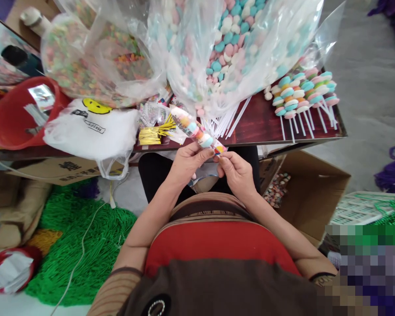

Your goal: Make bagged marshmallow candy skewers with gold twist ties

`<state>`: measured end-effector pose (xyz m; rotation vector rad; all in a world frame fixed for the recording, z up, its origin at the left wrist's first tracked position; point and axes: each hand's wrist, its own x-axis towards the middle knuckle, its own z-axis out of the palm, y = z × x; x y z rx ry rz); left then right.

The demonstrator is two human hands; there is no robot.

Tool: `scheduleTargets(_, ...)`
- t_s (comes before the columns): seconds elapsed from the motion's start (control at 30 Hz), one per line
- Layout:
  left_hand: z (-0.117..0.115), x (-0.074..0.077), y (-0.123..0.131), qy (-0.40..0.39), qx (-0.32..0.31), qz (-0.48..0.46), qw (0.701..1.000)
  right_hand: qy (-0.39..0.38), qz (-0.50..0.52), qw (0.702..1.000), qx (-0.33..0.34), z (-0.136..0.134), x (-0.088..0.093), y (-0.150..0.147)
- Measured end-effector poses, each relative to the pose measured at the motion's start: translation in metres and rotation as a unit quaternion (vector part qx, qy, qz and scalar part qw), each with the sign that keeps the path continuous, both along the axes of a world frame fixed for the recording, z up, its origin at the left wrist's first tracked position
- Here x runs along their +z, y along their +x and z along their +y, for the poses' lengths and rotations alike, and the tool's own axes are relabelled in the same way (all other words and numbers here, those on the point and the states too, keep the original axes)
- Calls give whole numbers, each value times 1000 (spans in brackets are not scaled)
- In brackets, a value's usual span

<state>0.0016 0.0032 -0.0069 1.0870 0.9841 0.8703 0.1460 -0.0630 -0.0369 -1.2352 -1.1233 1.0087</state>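
Note:
A candy skewer [192,128] in a clear printed wrapper slants across the table's front edge, its pieces orange, pink, blue and white. My left hand [191,163] is closed around its lower part, thumb on top. At the lower end of the wrapper, by a red, yellow and blue print, my right hand [236,172] pinches with thumb and fingertips. Yellow twist ties [151,135] lie just left of the skewer, beside small printed wrappers [151,114]. Loose white sticks [238,118] are spread behind my hands. The stick inside the wrapper is hidden by my fingers.
Finished candy skewers [291,98] lie at the table's right end. Large clear bags of candy [228,48] stand along the back. To the left are a white plastic bag [92,127] and a red bucket [3,114]. An open cardboard box [312,188] sits below right.

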Motion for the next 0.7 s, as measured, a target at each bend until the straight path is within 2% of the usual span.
scheduleTargets(0.1, 1, -4, -3, 3, 25, 18, 1000, 5, 32, 999, 28, 1, -2, 2)
scheduleTargets(0.2, 2, -4, -5, 18, 50, 38, 998, 1, -6, 998, 65, -1, -4, 6)
scheduleTargets(0.27, 1, -2, -3, 27, 51, 50, 997, -5, -46, 998, 48, -2, -6, 7)
scheduleTargets(0.37, -3, -2, 2, 31, 38, 58, 997, 2, -46, 999, 18, -1, -9, 4)
scheduleTargets(0.53, -5, -10, 4, 27, 11, 59, 998, 16, -60, 997, 37, 3, -9, 1)
scheduleTargets(0.7, -1, -7, 4, -2, 23, -24, 999, 30, -56, 998, 27, 3, -8, 1)
